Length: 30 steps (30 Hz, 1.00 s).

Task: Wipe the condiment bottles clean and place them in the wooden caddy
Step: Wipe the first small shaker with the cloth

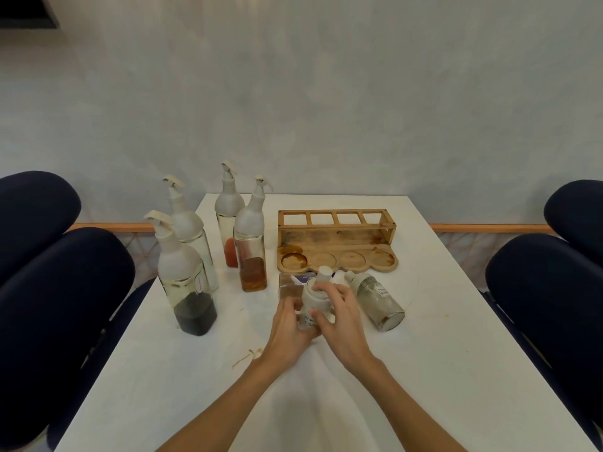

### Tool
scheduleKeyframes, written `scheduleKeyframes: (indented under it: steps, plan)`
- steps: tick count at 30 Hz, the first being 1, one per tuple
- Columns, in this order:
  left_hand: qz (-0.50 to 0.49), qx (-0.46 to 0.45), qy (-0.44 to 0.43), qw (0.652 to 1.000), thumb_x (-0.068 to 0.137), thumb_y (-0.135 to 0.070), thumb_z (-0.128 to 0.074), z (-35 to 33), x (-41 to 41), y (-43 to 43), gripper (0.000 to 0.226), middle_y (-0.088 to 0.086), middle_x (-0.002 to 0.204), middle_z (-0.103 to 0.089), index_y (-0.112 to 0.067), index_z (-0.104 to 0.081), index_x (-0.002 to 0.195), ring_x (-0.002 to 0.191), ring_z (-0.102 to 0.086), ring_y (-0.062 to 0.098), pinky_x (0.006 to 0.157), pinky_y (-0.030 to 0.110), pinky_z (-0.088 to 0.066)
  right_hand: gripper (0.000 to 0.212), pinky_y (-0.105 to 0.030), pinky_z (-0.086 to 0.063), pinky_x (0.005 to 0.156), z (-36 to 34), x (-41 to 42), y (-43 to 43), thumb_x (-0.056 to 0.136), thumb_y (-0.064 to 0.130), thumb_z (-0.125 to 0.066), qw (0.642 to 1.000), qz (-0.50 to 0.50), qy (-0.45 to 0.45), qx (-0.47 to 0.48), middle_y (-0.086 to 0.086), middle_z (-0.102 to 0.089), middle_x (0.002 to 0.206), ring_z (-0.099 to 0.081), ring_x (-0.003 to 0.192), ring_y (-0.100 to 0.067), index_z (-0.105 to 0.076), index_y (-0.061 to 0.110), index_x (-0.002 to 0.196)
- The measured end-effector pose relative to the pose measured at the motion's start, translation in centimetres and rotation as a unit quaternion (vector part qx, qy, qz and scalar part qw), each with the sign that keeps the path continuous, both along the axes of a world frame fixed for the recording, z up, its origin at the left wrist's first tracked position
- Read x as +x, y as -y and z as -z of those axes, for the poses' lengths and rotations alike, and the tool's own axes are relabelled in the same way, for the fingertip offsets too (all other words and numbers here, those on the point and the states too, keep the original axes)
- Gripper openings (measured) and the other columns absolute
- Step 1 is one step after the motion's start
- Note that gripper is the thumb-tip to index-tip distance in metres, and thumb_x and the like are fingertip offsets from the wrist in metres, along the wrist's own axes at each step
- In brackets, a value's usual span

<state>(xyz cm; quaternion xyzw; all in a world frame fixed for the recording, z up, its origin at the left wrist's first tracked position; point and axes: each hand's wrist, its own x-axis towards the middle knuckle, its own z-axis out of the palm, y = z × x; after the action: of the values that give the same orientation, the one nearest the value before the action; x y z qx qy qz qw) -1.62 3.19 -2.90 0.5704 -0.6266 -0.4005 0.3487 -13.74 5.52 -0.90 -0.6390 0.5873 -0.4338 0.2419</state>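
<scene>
Both hands meet on one small jar [312,313] near the middle of the bench [440,370]. The left hand [288,327] wraps its lower body, seemingly to steady it, while the right hand [339,316] closes over its top and front, fingers curled round the white cap; whether a cloth lies under those fingers cannot be told. The label reads partly "White", so it is likely a sugar shaker.

Just right of it another shaker [378,300] lies on its side, cap towards the caddy [336,241], probably set down awaiting its turn. A brownish block or box [288,285] sits behind the held jar, partly hidden.

Four tall pump bottles [249,236] stand grouped by the left edge, two overhanging the view of it, kept upright so their sauces do not leak. The caddy stands at the far edge with every slot bare and brown stains in its round recesses, so no bottle has yet been stowed.
</scene>
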Motion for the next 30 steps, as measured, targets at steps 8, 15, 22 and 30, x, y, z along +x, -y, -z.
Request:
scheduleKeyframes:
  steps: [8, 15, 22, 30]
  plan:
    - [-0.001, 0.025, -0.030, 0.999, 0.078, -0.021, -0.082, 0.5, 0.5, -0.4, 0.061, -0.003, 0.126, -0.055, -0.022, -0.045, 0.126, 0.108, -0.057, 0.014, 0.079, 0.015, -0.048, 0.041, -0.039, -0.044, 0.102, 0.0, -0.5, -0.7, 0.083, -0.001, -0.062, 0.999, -0.027, -0.014, -0.013, 0.004, -0.047, 0.136, -0.042, 0.125, -0.013, -0.058, 0.027, 0.113]
    - [0.026, 0.005, 0.003, 1.000, 0.077, -0.024, -0.083, -0.1, 1.1, -0.1, 0.067, -0.008, 0.133, -0.050, -0.032, -0.042, 0.130, 0.112, -0.050, 0.006, 0.083, 0.008, -0.038, 0.032, -0.038, -0.046, 0.099, 0.5, -1.4, -1.3, 0.078, 0.006, -0.065, 0.998, 0.004, 0.060, -0.037, 0.025, -0.050, 0.123, -0.047, 0.122, -0.005, -0.051, 0.026, 0.099]
    - [0.054, 0.018, 0.000, 0.998, 0.075, -0.018, -0.084, -0.9, 0.6, -0.3, 0.079, -0.008, 0.143, -0.050, -0.030, -0.042, 0.141, 0.131, -0.049, 0.017, 0.105, 0.032, -0.042, 0.057, -0.027, -0.045, 0.096, -0.2, -1.3, -0.5, 0.080, 0.021, -0.074, 0.985, 0.019, 0.151, 0.081, 0.014, -0.050, 0.125, -0.051, 0.115, -0.006, -0.041, 0.032, 0.126]
    - [0.035, 0.030, -0.030, 0.998, 0.076, -0.017, -0.083, -1.5, 1.3, -0.8, 0.074, -0.006, 0.137, -0.056, -0.027, -0.046, 0.139, 0.124, -0.053, 0.015, 0.090, 0.014, -0.042, 0.058, -0.021, -0.044, 0.092, 0.4, -0.6, -0.1, 0.081, 0.023, -0.074, 0.986, -0.016, 0.126, 0.111, 0.019, -0.057, 0.123, -0.054, 0.115, -0.006, -0.048, 0.031, 0.133]
